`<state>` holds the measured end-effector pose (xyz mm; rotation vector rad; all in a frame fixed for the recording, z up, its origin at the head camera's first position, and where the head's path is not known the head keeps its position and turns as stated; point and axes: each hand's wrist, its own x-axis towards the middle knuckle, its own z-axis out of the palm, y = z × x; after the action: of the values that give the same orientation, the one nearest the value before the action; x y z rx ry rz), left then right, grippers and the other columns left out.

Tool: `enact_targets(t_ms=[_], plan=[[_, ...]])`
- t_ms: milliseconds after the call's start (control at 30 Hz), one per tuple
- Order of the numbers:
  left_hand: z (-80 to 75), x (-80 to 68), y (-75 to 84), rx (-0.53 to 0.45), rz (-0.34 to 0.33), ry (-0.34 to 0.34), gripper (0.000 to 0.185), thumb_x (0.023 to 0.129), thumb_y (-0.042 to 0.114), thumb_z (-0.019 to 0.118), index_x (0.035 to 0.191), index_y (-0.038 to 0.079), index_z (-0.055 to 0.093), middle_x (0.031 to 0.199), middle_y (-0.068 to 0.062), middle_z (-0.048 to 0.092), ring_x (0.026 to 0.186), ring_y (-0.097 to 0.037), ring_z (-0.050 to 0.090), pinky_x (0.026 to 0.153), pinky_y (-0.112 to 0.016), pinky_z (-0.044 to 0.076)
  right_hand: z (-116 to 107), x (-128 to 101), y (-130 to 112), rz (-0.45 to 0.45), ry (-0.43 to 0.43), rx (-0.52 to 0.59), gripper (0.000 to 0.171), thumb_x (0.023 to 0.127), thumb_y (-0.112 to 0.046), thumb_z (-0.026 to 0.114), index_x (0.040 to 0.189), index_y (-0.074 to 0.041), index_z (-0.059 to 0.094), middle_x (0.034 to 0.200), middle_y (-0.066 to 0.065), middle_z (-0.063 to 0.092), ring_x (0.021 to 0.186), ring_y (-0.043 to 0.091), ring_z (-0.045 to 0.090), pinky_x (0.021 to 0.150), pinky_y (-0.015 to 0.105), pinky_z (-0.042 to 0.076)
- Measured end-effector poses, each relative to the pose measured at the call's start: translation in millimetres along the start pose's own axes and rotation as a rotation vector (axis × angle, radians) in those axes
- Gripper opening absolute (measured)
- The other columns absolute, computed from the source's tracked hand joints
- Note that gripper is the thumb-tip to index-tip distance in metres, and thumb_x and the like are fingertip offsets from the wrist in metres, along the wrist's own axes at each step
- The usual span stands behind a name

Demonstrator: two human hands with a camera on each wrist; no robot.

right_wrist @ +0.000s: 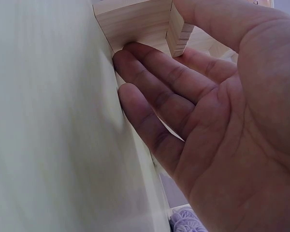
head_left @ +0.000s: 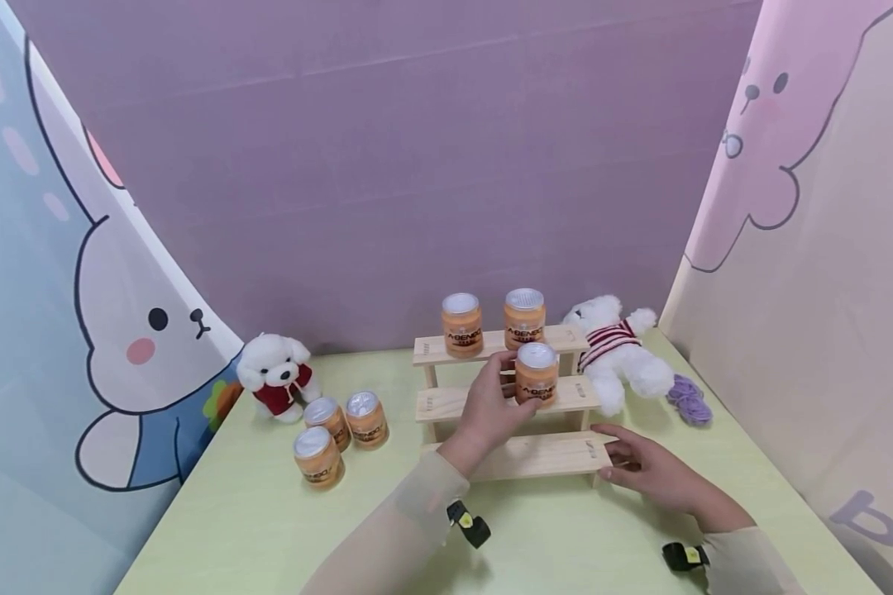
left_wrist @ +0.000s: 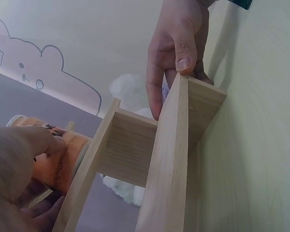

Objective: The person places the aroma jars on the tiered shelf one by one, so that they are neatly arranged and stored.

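Observation:
In the head view my left hand (head_left: pixel 491 405) grips an orange can (head_left: pixel 537 376) with a silver lid, at the right part of the middle step of a three-step wooden rack (head_left: pixel 524 459). The left wrist view has the can (left_wrist: pixel 63 162) tilted by the camera angle, its base right at the step's board, my fingers around its side. My right hand (head_left: pixel 651 471) holds the right end of the bottom step; its thumb presses the board's edge in the left wrist view, and its fingers (right_wrist: pixel 154 72) reach under the board against the side support in the right wrist view.
Two matching cans, one left (head_left: pixel 462 326) and one right (head_left: pixel 524 321), stand on the top step. Three more cans (head_left: pixel 318 459) cluster on the table left of the rack. A plush dog (head_left: pixel 277 376), a white plush bear (head_left: pixel 618 351) and purple yarn (head_left: pixel 689 400) lie around.

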<state>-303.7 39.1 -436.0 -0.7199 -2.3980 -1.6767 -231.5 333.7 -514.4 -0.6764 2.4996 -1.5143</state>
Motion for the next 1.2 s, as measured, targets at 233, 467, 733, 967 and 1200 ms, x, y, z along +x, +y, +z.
enact_targets(t_ms=[233,467,733,967,1200], plan=[[-0.9,0.2,0.5,0.013,-0.003,0.002,0.077,0.085,0.007,0.088,0.149,0.014,0.045,0.133,-0.001,0.060,0.116,-0.016,0.065,0.095,-0.023,0.055,0,1,-1,-0.010,0.001,-0.001,0.076,0.100,-0.018,0.073,0.161,-0.001,0.031,0.127,0.017,0.071,0.106,0.024,0.071,0.088,0.028,0.058],[-5.6,-1.5,0.5,0.016,-0.016,0.002,0.080,0.084,0.012,0.090,0.150,0.016,0.045,0.134,0.000,0.059,0.119,-0.018,0.064,0.100,-0.032,0.056,0,1,-2,-0.009,-0.004,0.004,0.076,0.100,-0.017,0.072,0.161,0.000,0.031,0.127,0.018,0.071,0.106,0.024,0.071,0.087,0.028,0.058],[-26.5,-15.6,-1.6,0.003,-0.057,-0.070,0.083,0.085,0.015,0.090,0.153,0.016,0.042,0.146,-0.009,0.053,0.129,-0.030,0.060,0.108,-0.040,0.051,0,2,-2,-0.012,-0.005,-0.010,0.075,0.100,-0.017,0.072,0.160,0.001,0.032,0.126,0.017,0.071,0.104,0.023,0.071,0.085,0.028,0.058],[-48.0,-32.7,-3.4,-0.003,-0.045,-0.113,0.076,0.088,0.021,0.088,0.151,0.015,0.047,0.147,-0.004,0.054,0.133,-0.030,0.057,0.110,-0.040,0.049,0,1,-3,-0.011,-0.005,-0.009,0.074,0.100,-0.016,0.072,0.160,0.001,0.032,0.126,0.018,0.071,0.104,0.022,0.071,0.084,0.028,0.058],[-68.7,-46.8,-3.2,0.051,0.068,-0.087,0.064,0.090,0.015,0.085,0.144,0.008,0.052,0.145,-0.004,0.055,0.130,-0.026,0.059,0.108,-0.035,0.051,0,0,-2,-0.005,-0.002,-0.005,0.075,0.100,-0.018,0.072,0.160,0.001,0.032,0.125,0.019,0.071,0.103,0.022,0.071,0.083,0.028,0.058]])
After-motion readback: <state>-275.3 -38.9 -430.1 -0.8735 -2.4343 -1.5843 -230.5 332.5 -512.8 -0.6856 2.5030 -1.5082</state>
